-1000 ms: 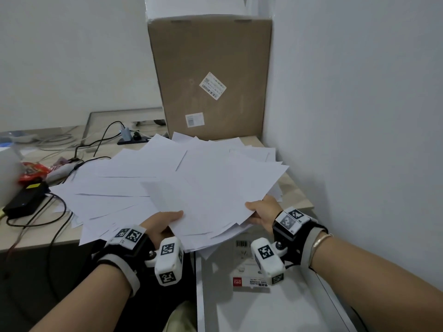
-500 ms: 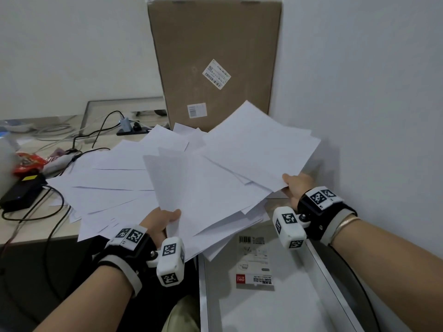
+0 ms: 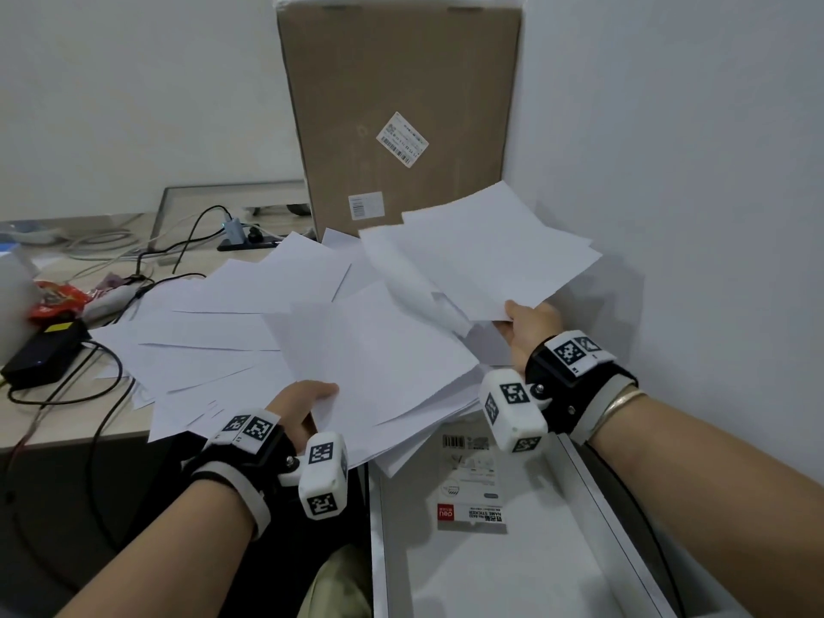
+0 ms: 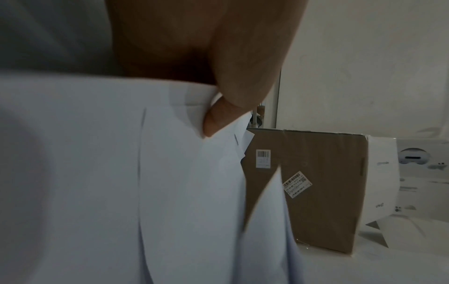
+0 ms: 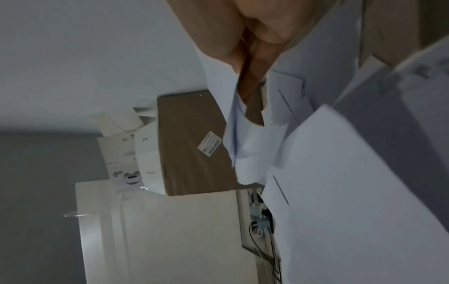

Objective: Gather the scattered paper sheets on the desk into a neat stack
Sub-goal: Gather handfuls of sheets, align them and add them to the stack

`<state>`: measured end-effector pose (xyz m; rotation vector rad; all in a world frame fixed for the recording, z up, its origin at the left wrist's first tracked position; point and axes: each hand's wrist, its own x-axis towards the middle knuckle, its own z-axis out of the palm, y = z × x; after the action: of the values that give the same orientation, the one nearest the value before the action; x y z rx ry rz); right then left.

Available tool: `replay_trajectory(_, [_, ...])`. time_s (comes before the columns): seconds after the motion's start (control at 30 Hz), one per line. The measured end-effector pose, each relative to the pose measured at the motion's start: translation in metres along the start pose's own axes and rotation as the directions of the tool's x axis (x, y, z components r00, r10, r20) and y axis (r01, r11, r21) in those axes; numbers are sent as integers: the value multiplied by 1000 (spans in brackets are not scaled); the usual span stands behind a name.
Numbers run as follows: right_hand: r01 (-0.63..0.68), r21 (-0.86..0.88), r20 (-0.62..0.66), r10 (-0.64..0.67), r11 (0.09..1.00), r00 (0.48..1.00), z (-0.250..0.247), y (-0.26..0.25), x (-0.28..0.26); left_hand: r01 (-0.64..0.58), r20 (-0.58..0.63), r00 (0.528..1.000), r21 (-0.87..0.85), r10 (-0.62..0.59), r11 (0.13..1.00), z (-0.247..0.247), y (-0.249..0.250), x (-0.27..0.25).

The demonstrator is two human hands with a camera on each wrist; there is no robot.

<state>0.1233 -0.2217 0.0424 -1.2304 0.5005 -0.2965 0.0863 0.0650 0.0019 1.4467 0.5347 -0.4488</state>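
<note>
Loose white paper sheets (image 3: 232, 332) fanned untidily over the pale wooden counter (image 3: 67, 421), from centre out to 9 o'clock, edges overlapping at many angles. Nearer bundle of white sheets (image 3: 383, 359) lifted off the near edge at 6 o'clock, pinched by the left hand (image 3: 298, 408), thumb on top and fingers (image 4: 216, 119) curled beneath, as the left wrist view confirms. Second, smaller sheaf of white sheets (image 3: 486, 256) raised and tilted toward 2 o'clock, gripped at its near corner by the right hand (image 3: 530, 332), thumb over and fingers (image 5: 252, 63) closed under the paper. Both sheaves overlapping in the middle, not squared.

Tall brown cardboard box (image 3: 397, 104) upright at 12 o'clock, touching the far sheets, two white barcode labels on its face. Black cables (image 3: 187, 243) and a small grey adapter (image 3: 234, 227) at 10 o'clock beyond the papers. Black power brick (image 3: 44, 354) and red crumpled wrapper (image 3: 53, 301) at 9 o'clock, just beside the outermost sheets. Open white drawer (image 3: 593, 483) at 5 o'clock under the right wrist, holding a white sticker packet with a red corner logo (image 3: 470, 497).
</note>
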Motion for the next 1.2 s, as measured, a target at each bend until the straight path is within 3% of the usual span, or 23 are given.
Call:
replay_trajectory(0.23, [-130,7,75,129,991,989,14,28,-14,-14,-33,999,55,16,998,2,-1,-8])
replay_trajectory(0.43, [-63,-17,156,65,998,986,19,28,-28,-81,-12,997,-76,80,994,-2,2,-4])
replay_trajectory(0.53, [-110,-160,232,146,981,962,13,49,-39,-74,19,997,-72,75,995,-3,4,-2])
replay_trajectory(0.63, [-209,-299,298,299,931,906,9,64,-47,-76,44,996,-27,77,997,2,8,-8])
replay_trajectory(0.8, [-145,-539,395,401,830,827,7,58,-43,26,11,1000,137,-27,990,7,12,-4])
replay_trajectory(0.97, [-123,-481,279,285,868,917,-4,38,-13,75,-44,997,230,-66,970,5,10,-1])
replay_trajectory(1.07, [-125,-469,233,259,874,937,-10,24,5,63,-67,996,184,-51,981,7,9,-2])
replay_trajectory(1.13, [-101,-524,219,248,846,944,-10,19,20,56,-59,997,164,-47,985,6,7,-1])
replay_trajectory(1.2, [-23,-660,209,213,751,954,-6,17,33,52,-47,998,146,-45,988,4,5,0])
